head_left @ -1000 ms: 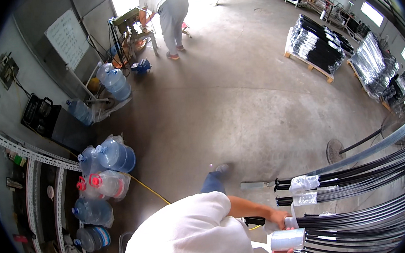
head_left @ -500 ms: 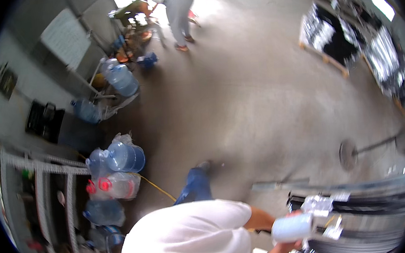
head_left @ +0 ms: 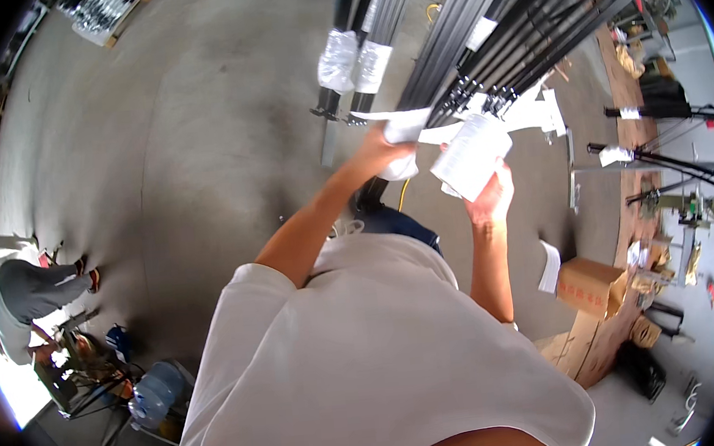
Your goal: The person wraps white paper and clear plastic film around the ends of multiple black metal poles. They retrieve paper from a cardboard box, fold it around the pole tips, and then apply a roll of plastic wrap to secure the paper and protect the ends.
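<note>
My right hand (head_left: 492, 197) grips a thick white roll (head_left: 472, 155), apparently paper or labels, with fingers wrapped round its side. To its left, my left hand (head_left: 374, 150) is closed on a crumpled white strip (head_left: 404, 128), whose loose end sticks out past the fingers. Both hands are at the near ends of a bundle of long black bars (head_left: 451, 32). White sheets (head_left: 534, 114) lie by the bar ends, just beyond the roll. Whether the strip joins the roll is unclear.
More black bars with plastic-wrapped ends (head_left: 337, 62) lie left of the bundle. At right stands a cardboard box (head_left: 588, 286) beside a long brown board (head_left: 586, 340). A person in grey trousers (head_left: 36, 289) bends at far left, near blue water jugs (head_left: 158, 392).
My view has swung round to the right, bringing the black bars in front of me. The roll stays in hand; my left hand now shows clearly, holding the white strip.
</note>
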`<state>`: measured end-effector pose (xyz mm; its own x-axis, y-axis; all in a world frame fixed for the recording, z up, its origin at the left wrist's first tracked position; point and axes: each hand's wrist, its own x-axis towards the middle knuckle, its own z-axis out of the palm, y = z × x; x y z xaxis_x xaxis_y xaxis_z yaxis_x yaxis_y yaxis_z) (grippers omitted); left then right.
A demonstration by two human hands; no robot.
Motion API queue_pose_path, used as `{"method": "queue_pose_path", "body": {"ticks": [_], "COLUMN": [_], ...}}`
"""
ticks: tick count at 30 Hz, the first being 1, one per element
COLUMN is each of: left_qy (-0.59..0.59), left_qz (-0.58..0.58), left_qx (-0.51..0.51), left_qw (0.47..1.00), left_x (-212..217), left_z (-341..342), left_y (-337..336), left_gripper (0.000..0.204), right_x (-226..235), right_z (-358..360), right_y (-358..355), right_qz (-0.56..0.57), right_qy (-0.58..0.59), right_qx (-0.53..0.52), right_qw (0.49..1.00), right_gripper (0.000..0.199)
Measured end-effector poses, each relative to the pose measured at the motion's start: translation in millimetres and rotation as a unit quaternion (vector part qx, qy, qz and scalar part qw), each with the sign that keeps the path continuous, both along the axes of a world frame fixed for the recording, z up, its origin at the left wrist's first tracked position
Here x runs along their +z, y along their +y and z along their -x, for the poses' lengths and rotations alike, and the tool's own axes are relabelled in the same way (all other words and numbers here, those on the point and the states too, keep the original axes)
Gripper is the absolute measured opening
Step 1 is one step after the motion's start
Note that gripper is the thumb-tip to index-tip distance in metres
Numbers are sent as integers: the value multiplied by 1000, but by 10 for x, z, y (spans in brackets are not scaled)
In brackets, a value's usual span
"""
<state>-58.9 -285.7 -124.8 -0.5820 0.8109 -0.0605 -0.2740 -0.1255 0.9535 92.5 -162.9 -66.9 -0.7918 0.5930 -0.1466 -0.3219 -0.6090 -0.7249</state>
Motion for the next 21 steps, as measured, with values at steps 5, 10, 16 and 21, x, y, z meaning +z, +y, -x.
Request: {"method": "queue_pose_path", "body": {"ticks": [5,10,16,21], "left_qy": [-1,-174,-178,-136], "left_qz": [39,-53,-112,-94], "left_qx": [-42,-22,-24,-15], "left_qw": [998,983,977,986], "left_x": [98,223,47,75], "left_z": [-97,-244,-188,-263], "left_y": [38,-81,-209,-212], "left_gripper": [47,62,60,67], "right_x": [-49,-42,-54,-45], "right_z": [52,50,-29,-122], "right_y": [23,15,-34,-62], "right_qz": [-62,-63,-91,-27], "right_qy": [-74,-81,-70,27], "right_qx": [31,35,62,198], "right_qw": [995,994,992,979], "right_gripper": [53,56,64,74]}}
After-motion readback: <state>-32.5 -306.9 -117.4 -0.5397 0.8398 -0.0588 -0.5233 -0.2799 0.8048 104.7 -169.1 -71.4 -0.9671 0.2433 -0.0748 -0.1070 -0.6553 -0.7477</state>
